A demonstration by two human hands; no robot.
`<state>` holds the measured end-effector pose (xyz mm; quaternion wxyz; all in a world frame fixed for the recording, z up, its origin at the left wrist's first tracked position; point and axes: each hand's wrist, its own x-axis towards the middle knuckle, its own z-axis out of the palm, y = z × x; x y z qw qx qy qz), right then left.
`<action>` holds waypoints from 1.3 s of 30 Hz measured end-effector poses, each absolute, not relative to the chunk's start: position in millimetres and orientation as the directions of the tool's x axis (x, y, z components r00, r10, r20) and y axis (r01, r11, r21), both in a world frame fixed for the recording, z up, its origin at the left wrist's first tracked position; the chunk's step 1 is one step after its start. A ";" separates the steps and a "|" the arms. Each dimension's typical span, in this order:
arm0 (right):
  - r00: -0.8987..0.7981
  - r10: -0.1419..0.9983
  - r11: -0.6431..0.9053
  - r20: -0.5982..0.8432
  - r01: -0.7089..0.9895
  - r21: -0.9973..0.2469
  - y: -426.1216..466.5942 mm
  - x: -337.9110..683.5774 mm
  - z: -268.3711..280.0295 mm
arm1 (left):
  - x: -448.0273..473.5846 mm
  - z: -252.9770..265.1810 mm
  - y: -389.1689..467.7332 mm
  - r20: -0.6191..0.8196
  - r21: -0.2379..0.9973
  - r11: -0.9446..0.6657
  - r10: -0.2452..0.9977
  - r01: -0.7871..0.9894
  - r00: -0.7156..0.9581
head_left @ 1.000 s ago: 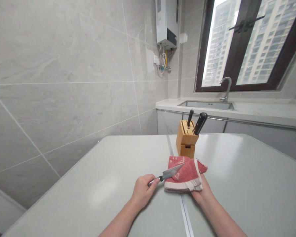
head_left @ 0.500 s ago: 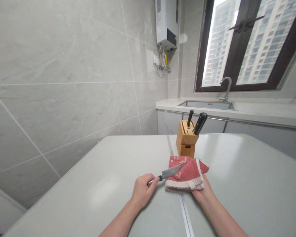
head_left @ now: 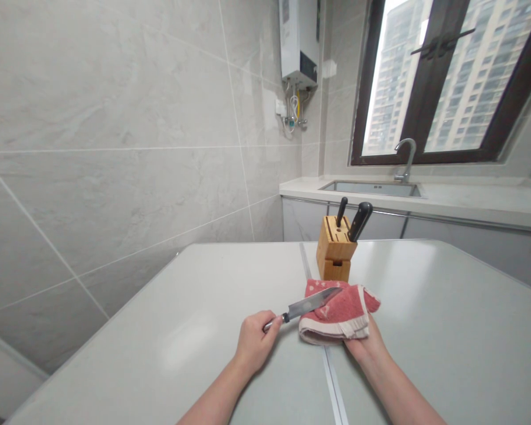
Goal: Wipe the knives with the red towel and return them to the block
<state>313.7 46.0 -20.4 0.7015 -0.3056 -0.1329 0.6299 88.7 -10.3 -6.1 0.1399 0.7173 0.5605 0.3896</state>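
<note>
Knife [head_left: 312, 303] in the left grip [head_left: 254, 339], blade over the cloth [head_left: 343, 314]

The left grip is curled closed round the handle, thumb along its top; the blade slants up and away to the right, with its tip over the cloth; the right grip [head_left: 363, 343] is under the cloth's near right part, which hides its fingers, so I cannot tell how far they are closed.

There is one knife in hand and one cloth, red with a pale border; two more handles, both black, rise from the one block [head_left: 335, 251], a thin one and a thick one [head_left: 360, 221].

Knife and cloth are over the desk [head_left: 212, 283], between its near edge and the block, which stands upright near the far edge; the cloth is just in front of the block and, in this view, overlaps its foot; a pale strip [head_left: 334, 383] runs from the desk's near edge and passes out of sight beneath the cloth; past the far edge are a sink [head_left: 380, 189] and a tap [head_left: 410, 158].
</note>
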 end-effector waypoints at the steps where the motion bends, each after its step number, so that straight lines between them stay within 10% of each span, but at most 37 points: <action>1: 0.169 0.965 0.019 -0.203 -0.810 -0.586 46.3 313.8 -20.1 | 88.6 -6.0 -9.8 0.404 0.647 -0.328 0.913 0.689 0.055; 39: 0.062 0.994 -0.011 -0.089 -0.754 -0.657 35.9 304.9 -6.7 | 86.1 -8.0 -6.8 0.404 0.719 -0.313 0.915 0.620 -0.008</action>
